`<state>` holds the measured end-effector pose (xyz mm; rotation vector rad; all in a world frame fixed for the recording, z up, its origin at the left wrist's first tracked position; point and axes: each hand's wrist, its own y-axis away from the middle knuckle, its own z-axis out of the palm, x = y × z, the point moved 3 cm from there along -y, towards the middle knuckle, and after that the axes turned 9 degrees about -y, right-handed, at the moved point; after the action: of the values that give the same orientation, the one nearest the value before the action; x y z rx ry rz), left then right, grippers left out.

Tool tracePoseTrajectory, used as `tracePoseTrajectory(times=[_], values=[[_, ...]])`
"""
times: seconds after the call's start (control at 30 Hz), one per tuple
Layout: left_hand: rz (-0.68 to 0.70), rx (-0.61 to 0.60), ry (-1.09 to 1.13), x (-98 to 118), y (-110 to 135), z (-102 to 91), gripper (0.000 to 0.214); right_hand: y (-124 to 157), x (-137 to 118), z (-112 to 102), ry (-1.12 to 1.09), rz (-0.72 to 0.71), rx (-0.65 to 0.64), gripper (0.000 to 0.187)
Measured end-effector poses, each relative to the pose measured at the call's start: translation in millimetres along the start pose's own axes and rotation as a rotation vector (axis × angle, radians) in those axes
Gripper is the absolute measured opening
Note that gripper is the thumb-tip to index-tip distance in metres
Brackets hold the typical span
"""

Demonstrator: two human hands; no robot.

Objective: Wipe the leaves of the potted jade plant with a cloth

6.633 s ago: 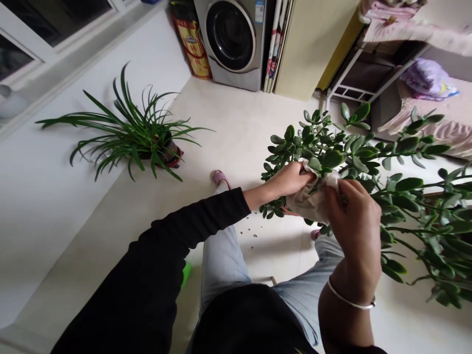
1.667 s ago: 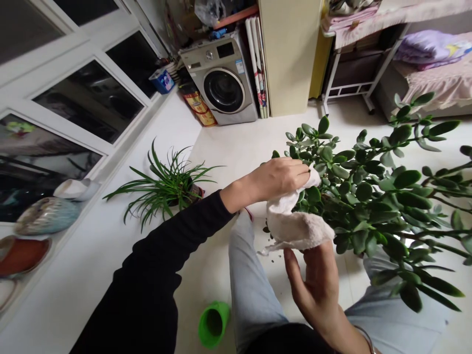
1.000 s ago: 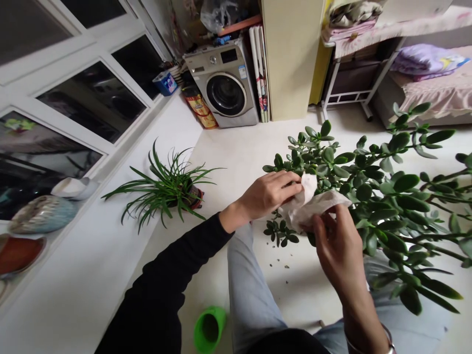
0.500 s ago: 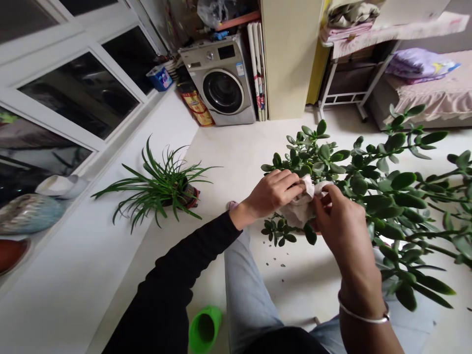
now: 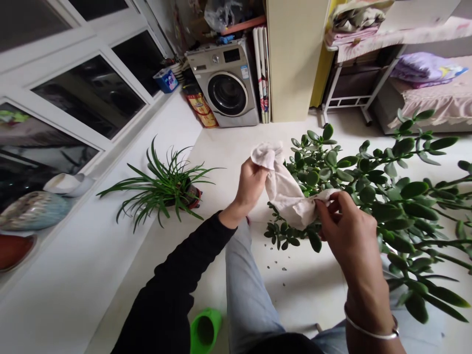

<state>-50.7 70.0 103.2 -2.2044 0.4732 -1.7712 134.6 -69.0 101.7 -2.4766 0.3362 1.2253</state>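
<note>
A whitish cloth [image 5: 285, 189] is stretched between my two hands, in front of a jade plant [image 5: 372, 191] with thick oval leaves. My left hand [image 5: 250, 186] is closed on the cloth's upper left end, which bunches up above the fingers. With thumb and fingers pinched, my right hand [image 5: 348, 226] grips the lower right end, close to the leaves. The cloth hangs slack between them and covers part of the plant. Whatever pot the jade plant grows in is hidden behind the cloth and hands.
A spiky long-leaved potted plant [image 5: 165, 184] stands left by the white wall. A green container [image 5: 205, 329] is on the floor near my leg. Small dark bits [image 5: 283, 269] lie on the floor. A washing machine [image 5: 226, 86] stands at the back, a bed [image 5: 435, 103] at right.
My left hand has moved left and slightly up from the right hand, drawing the crumpled cloth out between them. My right hand still pinches its end. The view has shifted slightly.
</note>
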Motion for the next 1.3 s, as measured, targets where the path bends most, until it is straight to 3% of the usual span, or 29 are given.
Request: tracePoseTrajectory(times=[0.07,0.17,0.3,0.43,0.53,0.7,0.97,1.1,1.3], values=[[0.031,-0.206,-0.055,3,-11,12.5,0.012,2,1,2,0.001,0.009,-0.005,0.02],[0.169,-0.534,-0.281,18,-21,29.7,0.029,2,3,3,0.0,0.019,-0.007,0.022],[0.338,-0.839,-0.502,35,-28,46.1,0.047,0,4,3,-0.021,0.02,-0.024,0.021],[0.362,-1.041,-0.56,41,-34,57.5,0.055,-1,2,3,-0.015,0.01,-0.01,0.022],[0.364,-1.067,-0.564,43,-35,61.5,0.041,-1,1,3,-0.029,-0.003,-0.008,0.021],[0.416,-1.005,-0.479,43,-33,62.7,0.017,-2,0,1,-0.045,-0.008,0.002,0.02],[0.515,-0.883,-0.47,32,-32,59.0,0.016,-3,-4,-1,-0.033,-0.003,-0.004,0.016],[0.479,-0.817,-0.485,29,-30,58.1,0.02,-3,-3,-2,-0.048,-0.003,0.011,0.017],[0.409,-0.87,-0.465,30,-24,61.0,0.024,-3,-3,-1,-0.07,0.005,-0.014,0.017]])
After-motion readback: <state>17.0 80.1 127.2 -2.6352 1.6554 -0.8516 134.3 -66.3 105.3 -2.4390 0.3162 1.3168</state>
